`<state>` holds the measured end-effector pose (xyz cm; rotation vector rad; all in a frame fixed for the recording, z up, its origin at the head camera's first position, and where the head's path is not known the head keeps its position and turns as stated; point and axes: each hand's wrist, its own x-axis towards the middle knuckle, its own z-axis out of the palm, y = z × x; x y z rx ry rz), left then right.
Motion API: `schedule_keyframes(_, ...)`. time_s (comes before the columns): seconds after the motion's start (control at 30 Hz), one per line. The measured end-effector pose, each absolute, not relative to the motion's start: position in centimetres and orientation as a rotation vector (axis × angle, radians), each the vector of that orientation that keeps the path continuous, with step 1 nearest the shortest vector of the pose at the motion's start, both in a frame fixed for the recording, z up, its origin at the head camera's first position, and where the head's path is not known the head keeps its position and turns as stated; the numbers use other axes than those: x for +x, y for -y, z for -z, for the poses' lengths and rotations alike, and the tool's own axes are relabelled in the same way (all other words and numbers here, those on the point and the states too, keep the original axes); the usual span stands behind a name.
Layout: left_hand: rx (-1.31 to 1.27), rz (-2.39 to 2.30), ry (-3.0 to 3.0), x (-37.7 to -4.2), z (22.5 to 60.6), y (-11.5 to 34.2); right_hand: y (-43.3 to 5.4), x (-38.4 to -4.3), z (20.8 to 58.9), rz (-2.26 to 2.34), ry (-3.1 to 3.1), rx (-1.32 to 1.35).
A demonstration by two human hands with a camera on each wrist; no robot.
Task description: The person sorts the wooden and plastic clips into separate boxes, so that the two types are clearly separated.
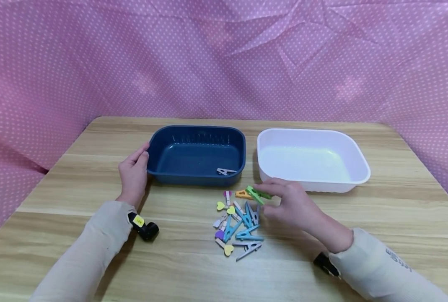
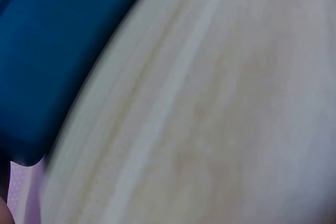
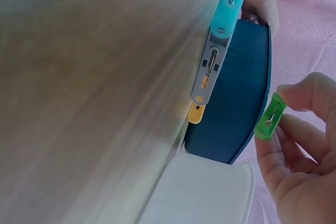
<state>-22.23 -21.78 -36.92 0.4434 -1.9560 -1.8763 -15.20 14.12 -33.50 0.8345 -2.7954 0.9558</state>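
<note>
My right hand [image 1: 292, 202] pinches a green clothespin [image 1: 256, 194] between thumb and fingers, over the far right part of a clothespin pile. In the right wrist view the green clothespin [image 3: 271, 117] shows end-on, held up off the table. Blue clothespins [image 1: 248, 237], grey ones [image 1: 249, 249], an orange one [image 1: 243, 194] and small heart-topped pegs [image 1: 229, 250] make up the pile. My left hand [image 1: 132, 178] rests against the left side of a dark blue tub [image 1: 193, 179], fingers along its rim. One pale clothespin [image 1: 225, 171] lies inside that tub.
A white tub [image 1: 323, 186] stands to the right of the blue one, a narrow gap between them. Both sit on a wooden table [image 1: 178, 268], with a pink dotted cloth [image 1: 224, 63] hanging behind it.
</note>
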Motion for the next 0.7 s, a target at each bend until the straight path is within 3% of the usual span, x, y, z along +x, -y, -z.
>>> schedule_keyframes(0.7, 0.424, 1.893, 1.975, -22.2, 36.8, 21.9, -13.3, -16.3, 33.1, -1.121, 2.586, 0.843)
